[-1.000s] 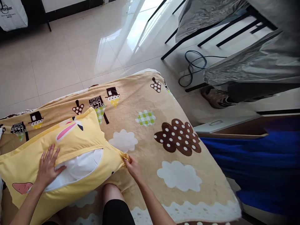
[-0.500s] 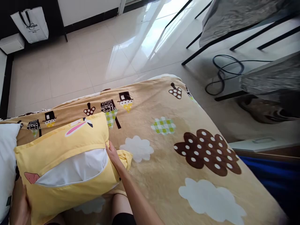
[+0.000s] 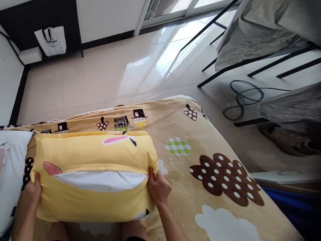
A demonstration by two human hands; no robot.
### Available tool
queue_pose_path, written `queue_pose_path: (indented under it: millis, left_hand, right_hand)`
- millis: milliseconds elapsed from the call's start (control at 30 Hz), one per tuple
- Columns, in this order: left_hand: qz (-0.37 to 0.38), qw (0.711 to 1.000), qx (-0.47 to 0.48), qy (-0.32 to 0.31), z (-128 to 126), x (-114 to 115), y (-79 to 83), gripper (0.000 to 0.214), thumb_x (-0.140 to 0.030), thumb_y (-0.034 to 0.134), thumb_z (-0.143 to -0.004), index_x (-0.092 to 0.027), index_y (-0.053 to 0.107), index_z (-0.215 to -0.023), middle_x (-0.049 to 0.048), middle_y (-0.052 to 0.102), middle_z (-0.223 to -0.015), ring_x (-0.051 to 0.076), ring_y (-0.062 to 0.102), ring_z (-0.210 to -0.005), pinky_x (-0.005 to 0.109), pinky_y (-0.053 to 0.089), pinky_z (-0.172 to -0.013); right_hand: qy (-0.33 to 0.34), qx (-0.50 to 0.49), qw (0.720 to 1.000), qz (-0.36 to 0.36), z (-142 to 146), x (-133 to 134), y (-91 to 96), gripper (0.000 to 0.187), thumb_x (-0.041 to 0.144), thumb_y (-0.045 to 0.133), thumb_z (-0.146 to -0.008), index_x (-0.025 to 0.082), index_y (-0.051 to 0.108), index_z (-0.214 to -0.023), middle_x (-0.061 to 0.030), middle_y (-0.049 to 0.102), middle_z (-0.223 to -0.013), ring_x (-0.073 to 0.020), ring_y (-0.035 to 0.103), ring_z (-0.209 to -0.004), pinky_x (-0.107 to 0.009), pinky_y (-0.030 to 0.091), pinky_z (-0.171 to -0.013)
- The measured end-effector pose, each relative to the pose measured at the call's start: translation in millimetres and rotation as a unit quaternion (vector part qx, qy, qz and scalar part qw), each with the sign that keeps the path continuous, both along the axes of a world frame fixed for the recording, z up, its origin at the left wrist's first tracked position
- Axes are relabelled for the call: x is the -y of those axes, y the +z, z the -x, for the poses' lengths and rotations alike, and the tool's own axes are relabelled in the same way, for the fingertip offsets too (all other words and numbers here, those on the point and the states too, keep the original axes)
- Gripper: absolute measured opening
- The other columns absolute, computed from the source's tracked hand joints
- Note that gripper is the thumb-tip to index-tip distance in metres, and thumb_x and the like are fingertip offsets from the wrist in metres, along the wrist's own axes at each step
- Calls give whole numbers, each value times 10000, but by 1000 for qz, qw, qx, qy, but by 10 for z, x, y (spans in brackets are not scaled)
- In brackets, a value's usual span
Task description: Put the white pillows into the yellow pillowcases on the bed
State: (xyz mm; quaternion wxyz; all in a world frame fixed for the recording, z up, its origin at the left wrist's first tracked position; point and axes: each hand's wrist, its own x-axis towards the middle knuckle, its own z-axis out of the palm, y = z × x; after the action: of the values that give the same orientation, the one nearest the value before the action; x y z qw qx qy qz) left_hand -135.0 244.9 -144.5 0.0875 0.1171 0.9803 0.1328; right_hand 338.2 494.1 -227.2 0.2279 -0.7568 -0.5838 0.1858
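Note:
A yellow pillow (image 3: 100,204) with a printed bunny pattern is held level above the bed in front of my knees. Its cover gapes along a long slit, and a white inner pillow (image 3: 102,180) shows through. My left hand (image 3: 33,192) is closed on the left end of the cover, thumb on top. At the right end, by the corner of the slit, my right hand (image 3: 158,185) grips the cloth with its fingers curled round the edge. The fingers beneath the pillow are hidden on both sides.
A tan patterned blanket (image 3: 173,187) covers the bed. White bedding (image 3: 12,167) lies at the far left. Beyond are a tiled floor, a white tote bag (image 3: 52,42) and a white box (image 3: 30,55). To the right, a coiled cable (image 3: 238,100) lies near black metal legs.
The pillow has been lifted and squared up, its right end shifting right. My left hand has risen to grip its left edge, the slit has narrowed, and the camera has tilted up.

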Motion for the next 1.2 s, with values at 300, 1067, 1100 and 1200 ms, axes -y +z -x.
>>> queue_pose_path:
  millis: [300, 1067, 1100, 1200]
  left_hand:
    - [-67, 914, -151, -372, -1085, -380, -2, 602, -332, 464, -902, -185, 289, -1458, 211, 449, -1427, 310, 394, -1358, 523, 340, -1075]
    - [-117, 801, -129, -573, -1456, -1838, 117, 259, -32, 429, -795, -179, 620, -889, 55, 569, -745, 207, 506, -726, 331, 431, -668]
    - [-130, 785, -131, -591, -1440, -1785, 133, 268, -33, 415, -804, -178, 619, -899, 55, 556, -736, 203, 494, -711, 329, 425, -658]
    - [-117, 746, -111, -646, -1430, -1547, 81, 252, -48, 417, -815, -184, 618, -880, 52, 543, -721, 200, 487, -688, 328, 411, -632]
  right_hand:
    - [292, 11, 954, -65, 498, 288, 469, 431, 365, 373, -933, 239, 545, -1308, -121, 567, -1342, -268, 476, -1288, -459, 339, -1038]
    - [555, -47, 826, 90, 1781, 520, 424, 499, 351, 487, -900, 249, 471, -1387, -73, 550, -1375, -260, 484, -1270, -434, 350, -1064]
    - [563, -64, 816, 112, 1846, 470, 371, 447, 341, 468, -906, 266, 522, -1343, -57, 602, -1313, -254, 521, -1226, -423, 373, -1047]
    - [575, -97, 798, 152, 1940, 365, 213, 381, 286, 390, -924, 372, 613, -1221, 37, 662, -1215, -219, 576, -1151, -376, 429, -1008]
